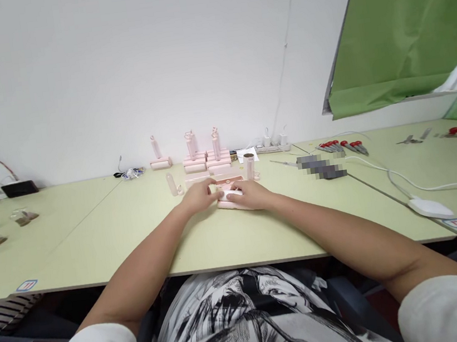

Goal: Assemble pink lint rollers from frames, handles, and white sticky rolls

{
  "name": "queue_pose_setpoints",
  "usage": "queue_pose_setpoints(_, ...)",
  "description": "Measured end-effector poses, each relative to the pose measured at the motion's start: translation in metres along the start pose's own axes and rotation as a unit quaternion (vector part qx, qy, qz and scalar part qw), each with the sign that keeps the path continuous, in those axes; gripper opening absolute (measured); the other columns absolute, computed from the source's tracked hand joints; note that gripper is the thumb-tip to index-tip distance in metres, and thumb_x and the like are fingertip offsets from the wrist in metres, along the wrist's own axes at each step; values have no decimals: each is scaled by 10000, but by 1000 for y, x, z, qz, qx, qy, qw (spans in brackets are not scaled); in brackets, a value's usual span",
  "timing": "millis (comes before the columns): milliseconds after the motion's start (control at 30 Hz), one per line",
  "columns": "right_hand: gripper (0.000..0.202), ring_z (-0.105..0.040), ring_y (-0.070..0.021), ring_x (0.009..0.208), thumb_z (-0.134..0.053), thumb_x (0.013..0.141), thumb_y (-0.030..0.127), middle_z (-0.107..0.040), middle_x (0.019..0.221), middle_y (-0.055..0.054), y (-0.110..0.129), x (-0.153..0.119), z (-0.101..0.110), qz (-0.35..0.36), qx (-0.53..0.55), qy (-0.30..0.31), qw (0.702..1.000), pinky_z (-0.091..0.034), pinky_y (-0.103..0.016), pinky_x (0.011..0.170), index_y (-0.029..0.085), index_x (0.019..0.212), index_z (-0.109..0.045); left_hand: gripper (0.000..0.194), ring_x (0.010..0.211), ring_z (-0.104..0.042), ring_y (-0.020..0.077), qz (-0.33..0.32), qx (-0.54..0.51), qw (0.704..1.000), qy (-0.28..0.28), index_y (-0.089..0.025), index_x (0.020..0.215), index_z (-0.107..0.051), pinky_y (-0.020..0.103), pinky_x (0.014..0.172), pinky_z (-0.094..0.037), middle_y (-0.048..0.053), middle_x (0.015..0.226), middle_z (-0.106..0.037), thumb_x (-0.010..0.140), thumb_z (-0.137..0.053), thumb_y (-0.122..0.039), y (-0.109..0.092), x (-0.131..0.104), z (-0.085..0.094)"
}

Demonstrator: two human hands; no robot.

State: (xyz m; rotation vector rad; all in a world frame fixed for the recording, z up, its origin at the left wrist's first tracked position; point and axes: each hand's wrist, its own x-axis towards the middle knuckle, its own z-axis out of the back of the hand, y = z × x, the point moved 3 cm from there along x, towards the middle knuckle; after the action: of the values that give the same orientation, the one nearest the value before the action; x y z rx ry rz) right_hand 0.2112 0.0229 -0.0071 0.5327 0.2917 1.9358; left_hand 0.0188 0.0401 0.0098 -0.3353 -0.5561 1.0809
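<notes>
A small pink case (227, 205) lies on the table in front of me with its lid tipped back. A white rounded piece (231, 194) sits in it. My left hand (199, 197) grips the case's left end, thumb against the white piece. From the other side, my right hand (254, 194) curls over the case with its thumb on the same piece. Fingers partly hide the inside. Just behind stand a pink cylinder with a dark top (249, 166), near my right hand, and a pale pink cylinder (172, 184), left of my left hand.
Stacked pink cases (195, 168) with upright pink cylinders (215, 146) line the wall. To the right lie a pixelated grey item (320, 167), red-handled tools (337, 145) and a white cable with a white box (431, 207). A black phone-like object (20, 189) rests far left.
</notes>
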Motion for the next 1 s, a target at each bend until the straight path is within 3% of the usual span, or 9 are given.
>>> queue_pose_setpoints(67, 349, -621, -230, 875, -554, 871, 512, -708, 1010, -74, 0, 0, 0, -2, -1, 0, 1000, -375, -283, 651, 204, 992, -665, 403, 721, -582, 203, 54, 18, 985, -164, -184, 1082, -621, 303, 670, -404, 37, 766, -628, 839, -555, -498, 7, 1, 27)
queue_pose_setpoints(133, 351, -624, -237, 894, -556, 867, 519, -707, 1021, -71, 1, 0, 0, -5, -3, 3, 1000, -377, -282, 654, 207, 988, -662, 334, 778, -588, 203, 77, 26, 947, -310, -185, 1076, -601, 314, 740, -426, 48, 835, -628, 861, -528, -430, 18, 0, 54)
queue_pose_setpoints(200, 352, -625, -243, 919, -552, 867, 524, -704, 1054, -67, 2, -1, 0, -8, -7, 6, 1000, -381, -282, 661, 214, 993, -663, 332, 883, -591, 209, 102, 33, 908, -405, -183, 1119, -563, 325, 822, -437, 71, 975, -622, 850, -532, -375, 32, -2, 74)
queue_pose_setpoints(233, 351, -625, -245, 934, -549, 868, 522, -701, 1079, -64, 3, -1, 0, -9, -8, 6, 1000, -384, -281, 667, 218, 998, -664, 365, 963, -585, 221, 122, 35, 896, -427, -175, 1149, -540, 334, 873, -434, 90, 1049, -610, 838, -546, -365, 40, -2, 81)
queue_pose_setpoints(300, 350, -624, -247, 952, -546, 869, 521, -695, 1111, -62, 3, -1, 1, -13, -11, 5, 1000, -387, -281, 674, 222, 1008, -665, 484, 1092, -555, 257, 176, 38, 892, -415, -162, 1217, -492, 368, 940, -424, 131, 1173, -575, 795, -597, -376, 56, 0, 85)
queue_pose_setpoints(433, 346, -630, -239, 920, -536, 874, 528, -710, 1055, -57, 3, -2, 1, -17, -9, 13, 1000, -384, -276, 648, 228, 992, -663, 769, 1206, -520, 343, 292, 8, 909, -296, -164, 1328, -405, 436, 962, -430, 185, 1328, -515, 696, -694, -493, 82, 7, 71)
queue_pose_setpoints(567, 321, -630, -239, 912, -536, 874, 507, -712, 1051, -50, 2, -2, 0, -16, -15, 11, 1000, -383, -278, 650, 233, 981, -663, 844, 1178, -561, 339, 333, -33, 913, -233, -161, 1374, -355, 403, 894, -461, 194, 1353, -525, 683, -706, -496, 99, 11, 57)
queue_pose_setpoints(767, 355, -627, -248, 935, -528, 877, 514, -710, 1081, -69, 3, -2, 1, -28, -22, 19, 999, -382, -279, 646, 225, 1023, -673, 543, 1024, -630, 313, 333, -16, 930, -155, -172, 1131, -547, 347, 735, -457, 159, 1180, -646, 677, -697, -429, 116, 15, 52)
queue_pose_setpoints(1000, 376, -629, -258, 961, -531, 876, 516, -704, 1122, -69, 3, -3, 1, -33, -25, 25, 999, -399, -291, 665, 225, 1067, -674, 312, 905, -658, 273, 313, -17, 934, -171, -176, 907, -612, 317, 671, -432, 129, 1036, -700, 730, -641, -430, 122, 21, 45)
